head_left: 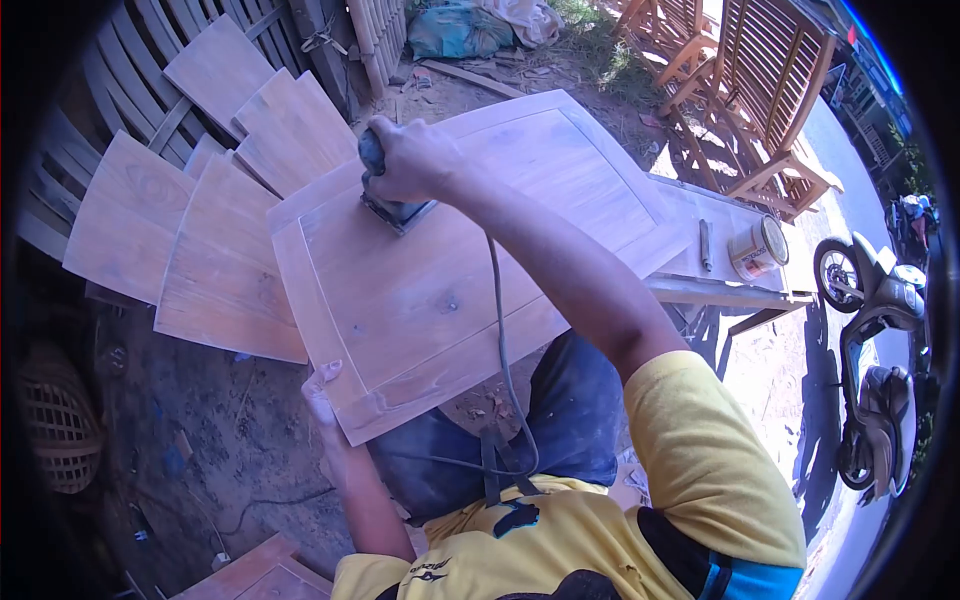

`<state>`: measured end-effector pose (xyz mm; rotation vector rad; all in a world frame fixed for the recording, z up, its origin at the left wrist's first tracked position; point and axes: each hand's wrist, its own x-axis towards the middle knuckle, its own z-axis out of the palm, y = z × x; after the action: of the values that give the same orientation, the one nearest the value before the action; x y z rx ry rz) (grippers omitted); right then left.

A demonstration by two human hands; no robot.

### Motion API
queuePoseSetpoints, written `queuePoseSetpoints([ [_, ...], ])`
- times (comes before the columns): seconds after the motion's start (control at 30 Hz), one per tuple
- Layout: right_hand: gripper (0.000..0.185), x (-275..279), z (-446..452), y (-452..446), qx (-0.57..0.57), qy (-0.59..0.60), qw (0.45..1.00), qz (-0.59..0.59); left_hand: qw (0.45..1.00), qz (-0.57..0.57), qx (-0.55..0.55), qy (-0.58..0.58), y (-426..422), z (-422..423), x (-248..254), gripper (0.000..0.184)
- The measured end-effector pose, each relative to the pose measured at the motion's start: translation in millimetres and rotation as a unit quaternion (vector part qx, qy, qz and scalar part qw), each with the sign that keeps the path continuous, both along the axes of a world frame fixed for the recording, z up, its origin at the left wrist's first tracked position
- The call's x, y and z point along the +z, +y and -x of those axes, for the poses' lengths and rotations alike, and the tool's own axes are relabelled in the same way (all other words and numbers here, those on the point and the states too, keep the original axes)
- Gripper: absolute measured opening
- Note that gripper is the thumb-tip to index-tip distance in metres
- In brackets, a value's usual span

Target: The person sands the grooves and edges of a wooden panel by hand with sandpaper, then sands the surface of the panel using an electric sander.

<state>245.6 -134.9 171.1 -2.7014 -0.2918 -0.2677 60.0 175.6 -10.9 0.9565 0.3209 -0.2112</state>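
A framed wooden panel point(430, 290) lies tilted across a bench and over my lap. My right hand point(418, 160) is wrapped round the top of a dark electric sander point(398, 214), whose base rests on the panel near its far left edge. A grey cord point(499, 330) runs from the sander down over the panel to my lap. At the near left corner, my left hand point(322, 393) grips the panel's edge, its thumb side on top and the other fingers partly hidden beneath.
Several wooden boards point(232, 255) lean against a slatted fence point(135, 85) at left. A tin can point(757, 248) and a small stick-like tool point(706, 245) sit on the bench point(720, 288). Wooden chairs point(765, 90) and a motorbike point(880, 370) stand at right; a woven basket point(60, 420) is at left.
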Motion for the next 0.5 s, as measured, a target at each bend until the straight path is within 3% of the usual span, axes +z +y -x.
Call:
queuePoseSetpoints([
  [0.1,0.073,9,48,52,0.124,0.047,0.991,-0.02,0.999,-0.031,0.01,0.017,8,-3,-10,0.053],
  [0.2,0.075,7,63,41,0.095,0.041,0.995,-0.002,0.999,-0.026,0.024,0.018,8,2,-17,0.051],
  [0.33,0.083,-4,28,-62,-0.015,0.003,1.0,0.002,1.0,0.01,-0.007,0.012,-17,9,31,0.058],
  [0.5,0.092,-5,7,-227,-0.226,0.018,0.97,0.085,1.0,0.014,0.011,-0.007,-18,4,18,0.064],
])
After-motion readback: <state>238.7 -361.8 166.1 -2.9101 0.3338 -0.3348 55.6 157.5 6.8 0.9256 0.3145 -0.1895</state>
